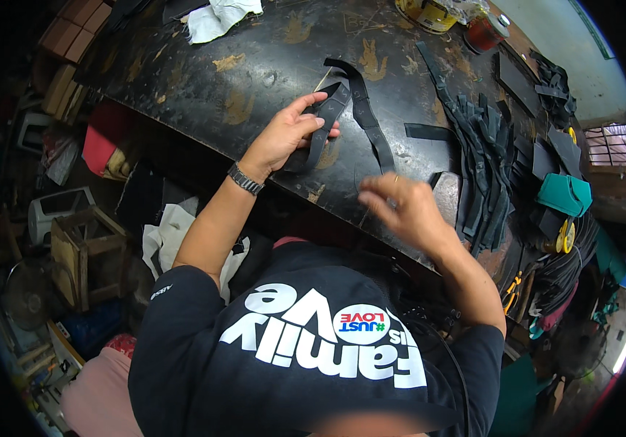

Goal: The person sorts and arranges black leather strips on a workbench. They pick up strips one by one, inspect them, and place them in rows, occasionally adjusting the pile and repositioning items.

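Observation:
A long black strap [369, 124] with faint pale marks lies looped over the dark worktable. My left hand [287, 137], with a metal-band watch on its wrist, is closed on one part of it, thumb and fingers on either side. From there the strap bends round at the far end and runs back toward me. Its near end reaches my right hand [409, 210], which hovers over the table's front edge. That hand's fingers are smeared by motion, so whether they grip the strap is unclear. A thin pale stick-like piece [321, 79] shows beside the loop.
A heap of black strips [484, 167] lies to the right, beside a grey metal block [446, 195]. Farther right are a green piece [564, 194] and a yellow tape roll [565, 237]. A white cloth [222, 20], yellow tub [429, 14] and red can [486, 34] stand far back.

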Demonstrator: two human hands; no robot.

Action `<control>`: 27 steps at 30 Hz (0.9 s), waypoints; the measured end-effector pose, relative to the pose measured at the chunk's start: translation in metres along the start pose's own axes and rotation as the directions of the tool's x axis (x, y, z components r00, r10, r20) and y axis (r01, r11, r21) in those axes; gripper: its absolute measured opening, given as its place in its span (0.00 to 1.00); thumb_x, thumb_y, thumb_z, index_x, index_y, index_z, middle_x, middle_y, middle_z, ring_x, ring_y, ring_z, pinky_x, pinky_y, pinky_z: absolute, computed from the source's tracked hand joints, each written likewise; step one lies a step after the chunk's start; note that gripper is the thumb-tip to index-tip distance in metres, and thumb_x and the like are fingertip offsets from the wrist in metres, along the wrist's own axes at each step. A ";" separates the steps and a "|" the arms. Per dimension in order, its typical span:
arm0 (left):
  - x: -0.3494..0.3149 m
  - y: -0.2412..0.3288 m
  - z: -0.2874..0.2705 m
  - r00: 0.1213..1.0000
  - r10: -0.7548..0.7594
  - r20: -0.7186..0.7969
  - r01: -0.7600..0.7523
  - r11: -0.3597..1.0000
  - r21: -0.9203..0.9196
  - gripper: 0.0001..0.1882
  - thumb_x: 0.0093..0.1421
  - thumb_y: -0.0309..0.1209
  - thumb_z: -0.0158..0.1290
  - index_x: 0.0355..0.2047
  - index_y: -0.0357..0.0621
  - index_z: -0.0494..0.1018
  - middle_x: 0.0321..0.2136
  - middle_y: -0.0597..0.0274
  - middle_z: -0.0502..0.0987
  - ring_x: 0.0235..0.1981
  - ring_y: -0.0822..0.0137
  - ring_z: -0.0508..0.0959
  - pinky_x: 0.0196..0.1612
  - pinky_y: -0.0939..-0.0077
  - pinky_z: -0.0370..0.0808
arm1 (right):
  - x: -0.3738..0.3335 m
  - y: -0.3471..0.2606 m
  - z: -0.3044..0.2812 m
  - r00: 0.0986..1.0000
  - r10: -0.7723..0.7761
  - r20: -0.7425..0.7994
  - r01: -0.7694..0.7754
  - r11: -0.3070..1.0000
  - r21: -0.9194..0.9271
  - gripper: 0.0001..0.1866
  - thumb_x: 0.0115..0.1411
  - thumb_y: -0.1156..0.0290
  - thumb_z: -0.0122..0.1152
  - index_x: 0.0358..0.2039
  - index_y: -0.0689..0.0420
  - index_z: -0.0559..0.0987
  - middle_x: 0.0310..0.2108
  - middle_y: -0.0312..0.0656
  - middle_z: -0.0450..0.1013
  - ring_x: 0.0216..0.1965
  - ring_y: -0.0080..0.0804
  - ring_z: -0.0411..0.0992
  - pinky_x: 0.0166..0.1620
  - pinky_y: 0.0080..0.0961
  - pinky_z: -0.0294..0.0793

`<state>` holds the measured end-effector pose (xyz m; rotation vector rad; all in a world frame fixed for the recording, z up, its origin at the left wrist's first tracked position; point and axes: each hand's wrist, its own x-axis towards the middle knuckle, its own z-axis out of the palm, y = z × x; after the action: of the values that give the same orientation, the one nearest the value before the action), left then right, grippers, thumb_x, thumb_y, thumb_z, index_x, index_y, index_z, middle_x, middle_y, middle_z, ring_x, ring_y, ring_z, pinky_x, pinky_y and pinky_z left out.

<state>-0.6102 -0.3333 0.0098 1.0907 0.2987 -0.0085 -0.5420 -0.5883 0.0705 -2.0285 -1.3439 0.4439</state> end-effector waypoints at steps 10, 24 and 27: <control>0.008 -0.018 0.046 0.984 0.176 0.000 -0.159 0.887 -0.435 0.35 0.64 0.16 0.45 0.69 0.43 0.46 0.53 0.44 0.72 0.57 0.57 0.73 0.57 0.66 0.75 | 0.049 0.024 0.040 0.893 0.408 0.190 -0.420 0.602 0.680 0.14 0.62 0.61 0.66 0.36 0.61 0.83 0.27 0.34 0.78 0.28 0.16 0.70 0.33 0.19 0.68; 0.080 0.024 -0.037 0.897 0.442 -0.012 -0.288 0.605 0.742 0.18 0.61 0.20 0.54 0.52 0.45 0.77 0.38 0.60 0.82 0.36 0.73 0.80 0.42 0.80 0.77 | 0.032 0.017 0.025 0.717 0.513 0.472 -0.696 0.489 0.526 0.14 0.63 0.61 0.64 0.34 0.62 0.82 0.22 0.37 0.75 0.18 0.21 0.73 0.21 0.19 0.70; 0.074 0.019 -0.042 0.879 0.477 0.000 -0.243 0.449 0.860 0.20 0.61 0.21 0.55 0.54 0.46 0.75 0.35 0.64 0.81 0.35 0.77 0.78 0.40 0.82 0.76 | 0.027 0.014 0.017 0.780 0.496 0.383 -0.600 0.766 0.230 0.15 0.62 0.60 0.64 0.33 0.62 0.82 0.22 0.41 0.76 0.20 0.30 0.75 0.24 0.26 0.72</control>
<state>-0.5459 -0.2776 -0.0098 2.1564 0.2714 0.4263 -0.5311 -0.5616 0.0504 -2.0815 -0.7073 1.2152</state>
